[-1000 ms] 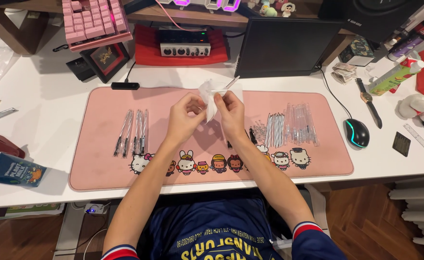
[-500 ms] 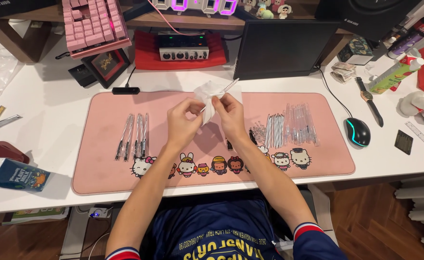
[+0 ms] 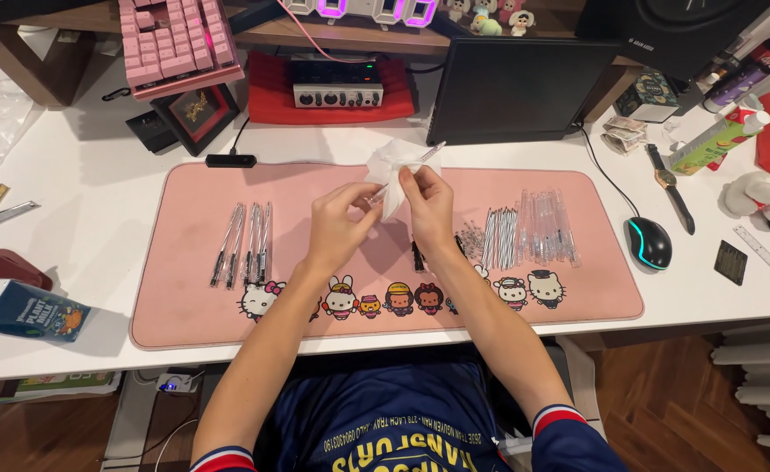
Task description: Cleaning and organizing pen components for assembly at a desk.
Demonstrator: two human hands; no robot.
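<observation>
Two hands meet above the middle of the pink desk mat (image 3: 184, 323) in the head view, the only view. The left hand (image 3: 339, 229) pinches the lower end of a clear pen tube (image 3: 402, 172); the right hand (image 3: 427, 203) closes on the white tissue (image 3: 389, 166) wrapped around it. Most of the tube is hidden by tissue and fingers; only its tip shows past the tissue. Left on the mat lie about six assembled pens (image 3: 243, 243), hard to count exactly. Right of the hands lies a row of clear tubes (image 3: 538, 229), overlapping and too many to count. A few dark small parts (image 3: 418, 255) sit partly behind the right wrist. One mouse (image 3: 648, 242) rests on the white table (image 3: 96, 201), right of the mat.
</observation>
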